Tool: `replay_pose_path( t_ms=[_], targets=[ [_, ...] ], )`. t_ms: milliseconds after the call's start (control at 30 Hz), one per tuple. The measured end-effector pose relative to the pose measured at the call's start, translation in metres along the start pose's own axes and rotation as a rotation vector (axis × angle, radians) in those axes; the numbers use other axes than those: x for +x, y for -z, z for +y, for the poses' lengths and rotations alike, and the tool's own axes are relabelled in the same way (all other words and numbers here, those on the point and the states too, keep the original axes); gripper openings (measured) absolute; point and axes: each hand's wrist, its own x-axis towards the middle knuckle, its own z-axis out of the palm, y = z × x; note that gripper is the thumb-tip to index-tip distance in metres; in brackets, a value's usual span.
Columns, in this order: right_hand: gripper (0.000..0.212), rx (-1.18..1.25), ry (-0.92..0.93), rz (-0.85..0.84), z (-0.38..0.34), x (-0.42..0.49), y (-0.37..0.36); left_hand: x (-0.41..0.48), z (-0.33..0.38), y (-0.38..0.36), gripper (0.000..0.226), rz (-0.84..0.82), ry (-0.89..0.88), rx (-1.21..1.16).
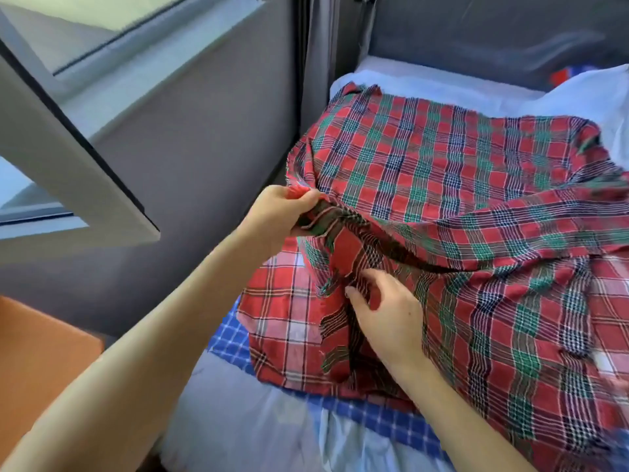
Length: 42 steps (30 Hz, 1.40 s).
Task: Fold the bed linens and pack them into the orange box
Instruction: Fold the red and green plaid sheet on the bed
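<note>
A red, green and navy plaid sheet (pixel 442 172) lies spread and rumpled over the bed. My left hand (pixel 282 212) grips a bunched corner of it at the sheet's left edge, lifted a little. My right hand (pixel 388 311) pinches a lower fold of the same sheet just below. Under it lies a folded red and white plaid cloth (pixel 282 321) on a blue checked cloth (pixel 374 417). A corner of the orange box (pixel 37 362) shows at the lower left, beside the bed.
A white mattress cover (pixel 238 424) shows at the bed's front edge, a white pillow (pixel 592 97) at the far right. A grey wall (pixel 190 158) and an open window frame (pixel 78 185) stand to the left. A dark headboard (pixel 476 28) closes the far end.
</note>
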Motion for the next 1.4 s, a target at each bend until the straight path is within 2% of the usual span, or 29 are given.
replay_pose_path(
  t_ms=[67,133,233,400,467,533,600,767,833,967,1133,1267,1300,1400],
  targets=[
    [0.041,-0.17,0.11,0.082,0.011,-0.009,-0.008,-0.006,0.024,-0.013,0.016,-0.012,-0.014,0.045],
    [0.038,-0.255,0.103,0.188,0.017,-0.008,-0.008,-0.013,0.045,-0.028,0.017,-0.01,-0.032,0.041],
    [0.036,-0.284,0.071,0.359,0.026,0.0,0.002,-0.022,0.071,-0.047,0.017,0.009,-0.044,-0.021],
    [0.041,-0.231,0.232,0.567,0.041,0.014,0.04,-0.028,0.111,-0.078,0.015,0.002,-0.081,-0.073],
    [0.035,-0.264,0.322,0.551,0.044,0.018,0.057,-0.035,0.128,-0.097,0.017,-0.026,-0.111,-0.097],
    [0.02,-0.31,0.342,0.504,0.046,0.024,0.071,-0.042,0.145,-0.116,0.018,-0.053,-0.143,-0.114],
    [0.023,-0.277,0.286,0.478,0.047,0.027,0.085,-0.052,0.159,-0.134,0.018,-0.082,-0.17,-0.121],
    [0.029,-0.011,0.19,0.423,0.04,0.02,0.112,-0.069,0.183,-0.166,0.019,-0.14,-0.226,-0.133],
    [0.031,0.003,0.156,0.437,0.037,0.017,0.123,-0.076,0.189,-0.176,0.02,-0.152,-0.244,-0.115],
    [0.009,-0.134,0.088,0.515,0.041,0.019,0.135,-0.087,0.199,-0.184,0.022,-0.173,-0.264,-0.119],
    [0.013,-0.226,0.134,0.539,0.048,0.011,0.155,-0.092,0.198,-0.166,0.019,-0.09,-0.265,-0.142],
    [0.008,-0.271,0.264,0.506,0.052,-0.002,0.201,-0.09,0.166,-0.116,0.022,0.031,-0.203,-0.041],
    [0.011,-0.281,0.301,0.469,0.049,-0.006,0.214,-0.09,0.152,-0.1,0.021,0.055,-0.167,-0.018],
    [0.034,-0.236,0.316,0.333,0.032,-0.007,0.24,-0.093,0.104,-0.059,0.021,0.1,-0.034,0.074]
  ],
)
